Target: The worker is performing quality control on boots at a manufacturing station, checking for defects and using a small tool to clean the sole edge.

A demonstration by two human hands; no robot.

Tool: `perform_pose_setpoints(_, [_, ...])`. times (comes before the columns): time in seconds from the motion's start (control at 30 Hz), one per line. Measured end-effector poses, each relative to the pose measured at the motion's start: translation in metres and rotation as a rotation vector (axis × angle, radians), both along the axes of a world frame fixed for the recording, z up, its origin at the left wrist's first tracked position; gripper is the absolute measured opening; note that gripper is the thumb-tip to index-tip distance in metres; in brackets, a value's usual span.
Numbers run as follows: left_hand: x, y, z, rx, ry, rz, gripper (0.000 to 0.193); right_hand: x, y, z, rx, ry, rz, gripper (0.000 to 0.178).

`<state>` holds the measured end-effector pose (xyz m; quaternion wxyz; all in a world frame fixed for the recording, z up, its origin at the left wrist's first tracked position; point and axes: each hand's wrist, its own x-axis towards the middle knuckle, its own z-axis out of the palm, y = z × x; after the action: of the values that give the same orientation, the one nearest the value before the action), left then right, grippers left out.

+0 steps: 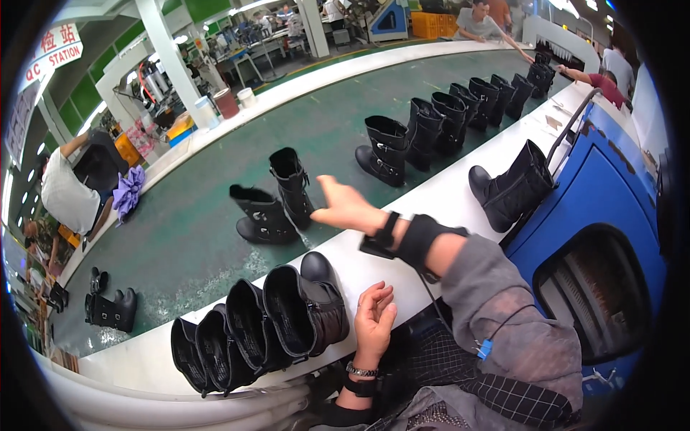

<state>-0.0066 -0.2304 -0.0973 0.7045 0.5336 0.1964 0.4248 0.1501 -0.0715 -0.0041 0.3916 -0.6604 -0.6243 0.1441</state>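
Note:
My right hand (343,204) reaches out over the edge of the green conveyor belt (215,161), thumb and fingers apart, holding nothing. Just left of it a tall black buckled boot (289,181) stands upright, with a shorter-looking black boot (262,218) beside it. Close to my body, my left hand (374,314) is raised palm up over the white ledge (424,215), fingers loosely bent and nothing in it. To the left of that hand several black boots (309,305) lie in a row on the ledge, their open tops facing me.
More black boots (449,118) stand in a line along the belt's right side. One boot (510,188) leans on the ledge beside a blue machine (596,194). Two people (478,23) reach over the belt's far end; another person (68,187) bends at the left. White pipes (165,402) run below the ledge.

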Motion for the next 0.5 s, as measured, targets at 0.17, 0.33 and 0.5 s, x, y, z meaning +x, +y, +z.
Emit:
perform_pose_setpoints(0.17, [0.0, 0.001, 0.003, -0.012, 0.006, -0.022, 0.027, 0.099, -0.058, -0.005, 0.073, 0.263, -0.513, 0.068])
perform_pose_setpoints(0.33, [0.0, -0.003, 0.007, 0.018, 0.046, 0.045, 0.027, 0.158, -0.022, -0.005, 0.14, 0.182, -0.433, 0.081])
perform_pose_setpoints(0.5, [0.01, -0.007, 0.006, 0.027, 0.062, 0.06, 0.028, 0.181, 0.004, 0.003, 0.258, 0.134, -0.635, 0.04])
